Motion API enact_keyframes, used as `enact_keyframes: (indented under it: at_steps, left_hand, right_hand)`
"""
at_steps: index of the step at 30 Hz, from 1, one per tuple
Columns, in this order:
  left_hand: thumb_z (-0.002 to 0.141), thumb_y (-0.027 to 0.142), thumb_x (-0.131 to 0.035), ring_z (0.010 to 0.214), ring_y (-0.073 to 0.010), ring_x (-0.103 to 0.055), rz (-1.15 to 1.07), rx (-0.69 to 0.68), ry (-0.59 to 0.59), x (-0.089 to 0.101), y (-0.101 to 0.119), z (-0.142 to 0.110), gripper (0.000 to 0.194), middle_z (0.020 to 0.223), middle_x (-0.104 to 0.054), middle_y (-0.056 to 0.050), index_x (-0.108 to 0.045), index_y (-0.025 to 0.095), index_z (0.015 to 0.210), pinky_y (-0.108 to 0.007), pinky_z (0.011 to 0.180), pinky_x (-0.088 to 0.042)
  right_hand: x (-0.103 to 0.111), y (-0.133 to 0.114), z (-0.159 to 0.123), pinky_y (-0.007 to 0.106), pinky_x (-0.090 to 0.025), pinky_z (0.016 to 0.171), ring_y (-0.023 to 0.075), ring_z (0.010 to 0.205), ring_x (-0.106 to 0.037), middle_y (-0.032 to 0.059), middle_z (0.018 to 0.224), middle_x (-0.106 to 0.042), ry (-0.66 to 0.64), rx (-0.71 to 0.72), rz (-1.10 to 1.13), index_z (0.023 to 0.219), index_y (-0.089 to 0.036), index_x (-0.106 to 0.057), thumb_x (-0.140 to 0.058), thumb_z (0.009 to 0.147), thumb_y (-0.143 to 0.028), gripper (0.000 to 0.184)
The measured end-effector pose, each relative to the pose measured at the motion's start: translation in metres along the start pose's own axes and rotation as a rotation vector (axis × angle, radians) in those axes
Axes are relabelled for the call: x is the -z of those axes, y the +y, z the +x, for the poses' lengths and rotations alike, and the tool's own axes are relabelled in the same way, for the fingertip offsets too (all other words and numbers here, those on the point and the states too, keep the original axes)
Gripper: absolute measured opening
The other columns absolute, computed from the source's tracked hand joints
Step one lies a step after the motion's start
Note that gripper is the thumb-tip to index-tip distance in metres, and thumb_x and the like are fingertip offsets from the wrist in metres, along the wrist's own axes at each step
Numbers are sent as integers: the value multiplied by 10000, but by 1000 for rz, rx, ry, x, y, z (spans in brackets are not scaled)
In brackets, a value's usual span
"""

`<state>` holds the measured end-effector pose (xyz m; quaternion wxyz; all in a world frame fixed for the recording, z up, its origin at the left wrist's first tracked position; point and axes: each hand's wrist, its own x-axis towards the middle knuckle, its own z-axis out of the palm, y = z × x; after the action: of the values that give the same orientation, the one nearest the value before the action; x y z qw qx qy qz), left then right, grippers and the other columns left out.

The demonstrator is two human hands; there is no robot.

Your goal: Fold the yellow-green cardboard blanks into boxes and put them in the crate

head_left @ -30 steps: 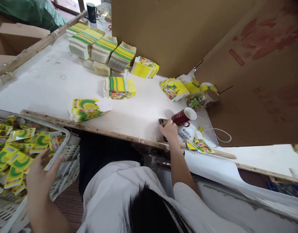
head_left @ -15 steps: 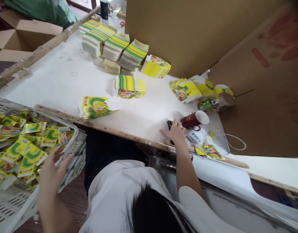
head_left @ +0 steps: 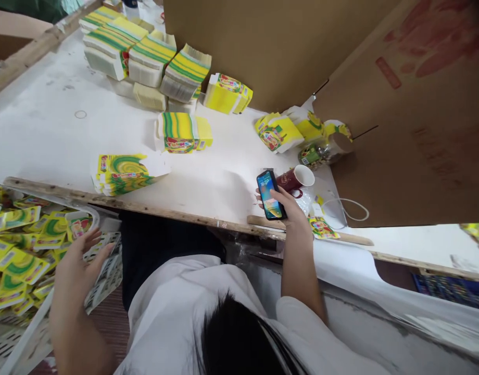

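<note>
My right hand (head_left: 288, 208) grips a smartphone (head_left: 269, 194) with its screen lit and tilted up, just above the front edge of the white table (head_left: 52, 130). A dark red mug (head_left: 296, 179) lies on its side right behind the phone. My left hand (head_left: 79, 268) hovers with spread fingers against the rim of a white plastic basket (head_left: 102, 260) full of yellow-green flat packets (head_left: 21, 245). It holds nothing.
Stacks of yellow-green folded cartons (head_left: 146, 57) stand at the back of the table, with smaller piles (head_left: 124, 173) nearer the front. A big cardboard box (head_left: 399, 104) walls off the right side. A white cable (head_left: 351, 208) and a jar (head_left: 325, 151) lie by the mug.
My right hand has lifted the phone off the table and turned its lit screen upward. My left hand has stayed by the basket rim.
</note>
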<state>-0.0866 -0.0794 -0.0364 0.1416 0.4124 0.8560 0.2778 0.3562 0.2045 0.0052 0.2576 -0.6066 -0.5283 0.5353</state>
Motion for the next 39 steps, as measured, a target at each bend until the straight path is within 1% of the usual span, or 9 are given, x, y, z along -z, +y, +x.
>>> enact_keyframes:
  at_steps: [7,13,18,21,25,27,31,35,39]
  left_hand:
    - [781,608,-637,1066,-286,-722,-14,6,-42,-6,-8,-8,617,1209,-724,-84,-574,264,1290,-420,929,-567]
    - [763,624,-653,1042,-290,-731,-46,-26,-39,-7,-2,-3,619,1189,-733,-84,-593,255,1256,-448,953,-564]
    - [758,669,-654,1051,-301,-728,-70,-35,-42,-12,2,-1,636,1173,-740,-75,-599,271,1251,-484,965,-561]
    - [739,716,-656,1035,-296,-732,-101,-43,-40,-15,-3,-2,656,1131,-752,-65,-607,290,1235,-501,975,-558]
    - [733,731,-666,1030,-283,-729,-119,-33,-27,-16,-8,-5,662,1135,-748,-45,-595,315,1242,-504,963,-566]
    - [750,720,-659,1033,-292,-723,-123,-34,-34,-15,-8,-7,663,1146,-741,-67,-593,285,1246,-514,958,-564]
    - [810,661,-630,1072,-312,-702,-153,-31,-88,-13,-3,-11,648,1201,-710,-129,-581,206,1268,-534,980,-540]
    - [827,613,-636,1086,-303,-692,-202,-27,-73,-13,0,-13,628,1214,-697,-146,-572,182,1280,-520,994,-531]
    - [845,569,-640,1072,-292,-693,-201,-48,-70,-13,5,-13,583,1212,-695,-134,-575,189,1282,-515,991,-527]
  right_hand:
    - [-5,5,-3,384,-647,730,285,985,-737,150,1151,-749,-209,-1,514,1209,-170,-630,-714,739,-587,634]
    - [-3,4,-3,373,-650,676,273,897,-742,129,1074,-764,-127,-73,503,1075,-180,-670,-777,679,-599,587]
    - [-3,6,-2,374,-628,697,243,889,-729,104,1073,-737,91,-93,10,1171,-215,-610,-566,790,-679,602]
    - [-8,11,3,417,-594,836,265,1023,-692,119,1175,-691,247,-109,-234,1304,-218,-534,-581,804,-608,636]
    - [-24,20,5,558,-373,1104,385,1320,-482,226,1374,-549,427,-114,-476,1416,-153,-426,-697,740,-499,806]
    - [-33,27,2,580,-342,1103,419,1313,-471,269,1382,-517,474,-85,-688,1433,-108,-395,-682,756,-483,825]
    - [-43,33,-5,597,-407,1010,461,1231,-525,314,1324,-535,499,-37,-1007,1436,-56,-391,-664,779,-516,847]
    - [-57,8,-3,658,-349,1062,491,1355,-412,307,1464,-448,503,172,-958,1419,-77,-465,-705,757,-480,811]
    - [-121,-49,-6,476,-511,976,293,1073,-669,163,1163,-701,119,604,-481,1277,-152,-596,-628,864,-418,493]
